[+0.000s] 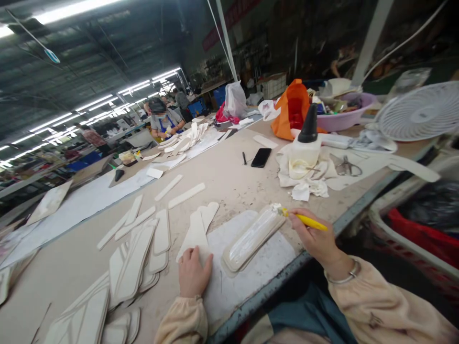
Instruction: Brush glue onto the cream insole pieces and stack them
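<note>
My right hand is closed round the handle of a yellow brush. White bristles of the brush touch the far end of a long, round-ended pale panel, which has a wet, shiny film on top. The panel lies over similar pieces on a whitish sheet. To its left, my left hand rests palm down with its fingers stretched on another pale panel, which partly overlaps a second one.
Several pale panels are spread in piles at left. Farther back are a black phone, a black-nozzled bottle, scissors, an orange bag and a white fan. A co-worker sits across the table.
</note>
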### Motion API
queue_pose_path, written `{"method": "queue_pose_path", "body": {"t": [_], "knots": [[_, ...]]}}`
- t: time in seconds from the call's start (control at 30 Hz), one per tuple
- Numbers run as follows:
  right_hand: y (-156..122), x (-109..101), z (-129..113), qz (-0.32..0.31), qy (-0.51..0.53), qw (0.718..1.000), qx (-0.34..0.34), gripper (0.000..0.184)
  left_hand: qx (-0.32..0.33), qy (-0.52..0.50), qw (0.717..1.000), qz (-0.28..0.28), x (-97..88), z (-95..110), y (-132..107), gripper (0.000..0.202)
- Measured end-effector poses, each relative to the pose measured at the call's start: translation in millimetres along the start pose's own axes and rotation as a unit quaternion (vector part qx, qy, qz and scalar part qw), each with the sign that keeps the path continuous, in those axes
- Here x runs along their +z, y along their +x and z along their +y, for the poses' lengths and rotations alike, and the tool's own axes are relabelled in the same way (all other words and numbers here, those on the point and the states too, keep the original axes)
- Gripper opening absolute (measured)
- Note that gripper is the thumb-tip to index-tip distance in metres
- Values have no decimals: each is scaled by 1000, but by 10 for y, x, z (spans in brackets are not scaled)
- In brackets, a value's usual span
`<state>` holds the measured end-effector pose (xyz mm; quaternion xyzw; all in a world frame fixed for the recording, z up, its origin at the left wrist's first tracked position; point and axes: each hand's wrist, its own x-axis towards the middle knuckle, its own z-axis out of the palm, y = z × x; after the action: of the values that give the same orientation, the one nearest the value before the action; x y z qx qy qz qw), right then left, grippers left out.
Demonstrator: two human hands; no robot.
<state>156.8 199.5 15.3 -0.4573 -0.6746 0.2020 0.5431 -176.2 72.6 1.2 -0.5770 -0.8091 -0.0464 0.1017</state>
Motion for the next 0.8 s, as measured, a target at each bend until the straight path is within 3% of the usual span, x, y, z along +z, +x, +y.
{"method": "queue_pose_path", "body": {"t": [0.23, 0.33, 0.43, 0.5, 0.6, 0.7, 0.8], "knots": [[12, -43, 15, 13, 28, 1000, 5, 18, 24, 69, 995, -61, -98, 37, 154, 33], [15, -43, 50, 14, 51, 999, 8, 20, -26, -2, 997, -68, -182, -89, 210, 33], [21, -24, 66, 0, 85, 996, 15, 23, -129, -182, 974, -43, -357, -180, 190, 29], [26, 1, 52, 0, 107, 994, 23, 21, -188, -384, 904, -13, -502, -112, 120, 28], [25, 58, 3, -2, 139, 989, 42, 17, -236, -643, 728, -15, -671, 231, -50, 26], [4, 125, -47, -25, 234, 967, 97, 18, -253, -739, 615, -108, -701, 717, -256, 24], [-24, 168, -67, -50, 340, 923, 172, 26, -280, -782, 525, -185, -615, 1124, -458, 30]]}}
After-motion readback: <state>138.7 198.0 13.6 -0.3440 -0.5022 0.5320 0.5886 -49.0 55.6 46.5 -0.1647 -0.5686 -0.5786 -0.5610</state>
